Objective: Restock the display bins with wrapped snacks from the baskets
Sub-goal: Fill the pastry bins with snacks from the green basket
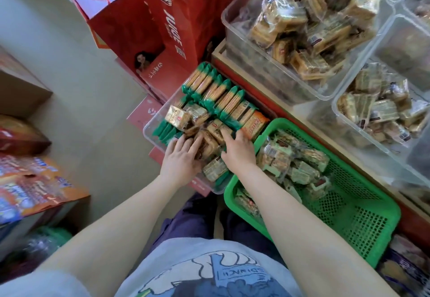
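A clear plastic bin (149,131) on the floor holds rows of green-ended cracker packs (216,89) and a heap of brown wrapped snacks (209,143) at its near end. Both my hands are in that heap. My left hand (181,157) lies on the left side of the pile, fingers spread over the packs. On the right side, the fingers of my right hand (237,150) are laid over the packs. A green mesh basket (363,222) to the right holds several wrapped snacks (290,159).
Red juice cartons (162,29) stand behind the bin. Clear display bins of wrapped biscuits (302,29) fill the shelf at upper right. Cardboard boxes and bagged goods (30,189) line the left side. The beige floor (97,115) lies between.
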Demonstrator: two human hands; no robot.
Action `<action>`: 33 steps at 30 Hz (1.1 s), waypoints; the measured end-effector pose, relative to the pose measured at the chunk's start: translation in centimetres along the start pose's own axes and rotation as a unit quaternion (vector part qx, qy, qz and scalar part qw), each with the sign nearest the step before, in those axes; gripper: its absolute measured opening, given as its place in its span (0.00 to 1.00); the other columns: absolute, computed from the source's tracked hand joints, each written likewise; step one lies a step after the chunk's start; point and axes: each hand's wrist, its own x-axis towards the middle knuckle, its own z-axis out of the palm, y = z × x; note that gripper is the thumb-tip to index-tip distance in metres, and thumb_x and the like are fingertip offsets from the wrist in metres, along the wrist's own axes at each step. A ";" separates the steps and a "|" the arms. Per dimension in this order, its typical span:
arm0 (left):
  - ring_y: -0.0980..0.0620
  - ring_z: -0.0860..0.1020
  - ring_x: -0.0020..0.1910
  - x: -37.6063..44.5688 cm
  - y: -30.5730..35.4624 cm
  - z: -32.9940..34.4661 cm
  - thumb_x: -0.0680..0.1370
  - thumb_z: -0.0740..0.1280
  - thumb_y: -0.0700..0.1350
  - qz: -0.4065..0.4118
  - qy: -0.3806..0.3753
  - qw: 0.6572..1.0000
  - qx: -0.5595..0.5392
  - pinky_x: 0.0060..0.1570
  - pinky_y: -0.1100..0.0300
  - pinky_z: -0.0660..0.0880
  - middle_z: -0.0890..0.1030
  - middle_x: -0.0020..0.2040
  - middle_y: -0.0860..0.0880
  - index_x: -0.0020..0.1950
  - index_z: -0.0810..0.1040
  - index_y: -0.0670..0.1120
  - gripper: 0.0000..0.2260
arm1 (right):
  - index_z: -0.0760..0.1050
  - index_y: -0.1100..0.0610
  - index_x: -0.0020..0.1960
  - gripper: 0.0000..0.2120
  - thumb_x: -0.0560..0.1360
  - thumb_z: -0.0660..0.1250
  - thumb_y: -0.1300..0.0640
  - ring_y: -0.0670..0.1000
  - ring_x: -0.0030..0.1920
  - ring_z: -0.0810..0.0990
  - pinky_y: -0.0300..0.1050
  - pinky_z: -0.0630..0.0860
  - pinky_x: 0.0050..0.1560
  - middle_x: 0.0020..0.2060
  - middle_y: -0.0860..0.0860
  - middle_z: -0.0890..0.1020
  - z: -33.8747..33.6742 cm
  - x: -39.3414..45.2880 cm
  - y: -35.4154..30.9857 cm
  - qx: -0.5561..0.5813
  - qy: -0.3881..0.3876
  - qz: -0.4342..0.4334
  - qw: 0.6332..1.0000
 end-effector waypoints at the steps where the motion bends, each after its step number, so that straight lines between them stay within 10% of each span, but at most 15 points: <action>1: 0.43 0.57 0.79 0.0 -0.1 0.4 0.78 0.65 0.59 0.003 0.013 1.000 -0.001 0.77 0.45 0.48 0.67 0.76 0.48 0.83 0.52 0.51 0.37 | 0.49 0.46 0.82 0.34 0.82 0.61 0.59 0.64 0.77 0.58 0.58 0.63 0.72 0.78 0.63 0.55 0.2 0.5 -0.3 -0.019 0.002 0.008 1.000; 14: 0.44 0.53 0.80 0.0 0.3 1.3 0.78 0.64 0.57 -0.046 0.010 0.999 -0.025 0.78 0.46 0.44 0.64 0.78 0.49 0.83 0.48 0.54 0.37 | 0.74 0.56 0.65 0.18 0.78 0.66 0.51 0.61 0.68 0.67 0.60 0.67 0.67 0.67 0.58 0.69 -1.2 1.0 0.6 -0.036 0.145 -0.073 0.986; 18: 0.43 0.54 0.79 0.1 0.7 -0.1 0.78 0.64 0.57 -0.060 -0.023 0.997 -0.043 0.78 0.45 0.46 0.64 0.78 0.48 0.82 0.51 0.56 0.35 | 0.73 0.56 0.45 0.11 0.77 0.64 0.48 0.56 0.54 0.73 0.54 0.71 0.56 0.49 0.51 0.76 -2.9 -0.6 0.7 0.151 0.169 -0.036 0.973; 21: 0.43 0.62 0.75 0.6 2.2 -3.4 0.81 0.60 0.57 -0.107 -0.045 0.985 -0.125 0.76 0.44 0.56 0.68 0.75 0.45 0.76 0.69 0.51 0.24 | 0.76 0.54 0.52 0.11 0.81 0.62 0.47 0.57 0.45 0.82 0.53 0.78 0.44 0.48 0.52 0.82 -5.6 -3.2 1.0 0.480 0.085 0.058 0.871; 23: 0.47 0.76 0.61 0.7 4.0 -7.0 0.83 0.57 0.57 -0.156 -0.025 0.940 -0.301 0.65 0.47 0.71 0.78 0.61 0.47 0.63 0.79 0.49 0.18 | 0.74 0.52 0.59 0.09 0.83 0.60 0.50 0.56 0.38 0.84 0.51 0.80 0.38 0.52 0.55 0.84 -7.5 -5.6 1.6 0.590 0.083 0.051 0.801; 27: 0.44 0.85 0.48 1.5 8.7 -14.5 0.82 0.54 0.64 -0.240 -0.125 0.639 -0.720 0.49 0.49 0.82 0.85 0.50 0.43 0.58 0.79 0.45 0.25 | 0.73 0.44 0.66 0.15 0.80 0.67 0.55 0.47 0.48 0.83 0.42 0.81 0.49 0.55 0.47 0.81 -10.0 -10.5 3.7 0.525 0.189 -0.053 0.828; 30: 0.44 0.85 0.50 2.2 12.0 -17.5 0.81 0.63 0.59 -0.139 -0.142 0.638 -0.744 0.54 0.47 0.81 0.85 0.54 0.41 0.59 0.78 0.45 0.19 | 0.75 0.45 0.66 0.21 0.77 0.71 0.61 0.45 0.57 0.79 0.40 0.78 0.55 0.59 0.46 0.77 -11.3 -13.4 5.2 0.450 0.235 -0.107 0.855; 33: 0.46 0.84 0.51 2.8 15.1 -19.3 0.80 0.68 0.44 -0.041 -0.114 0.686 -0.717 0.48 0.51 0.83 0.84 0.57 0.40 0.61 0.78 0.44 0.10 | 0.75 0.46 0.66 0.20 0.77 0.68 0.62 0.47 0.57 0.81 0.47 0.80 0.57 0.60 0.48 0.78 -12.5 -15.5 7.1 0.538 0.240 -0.073 0.805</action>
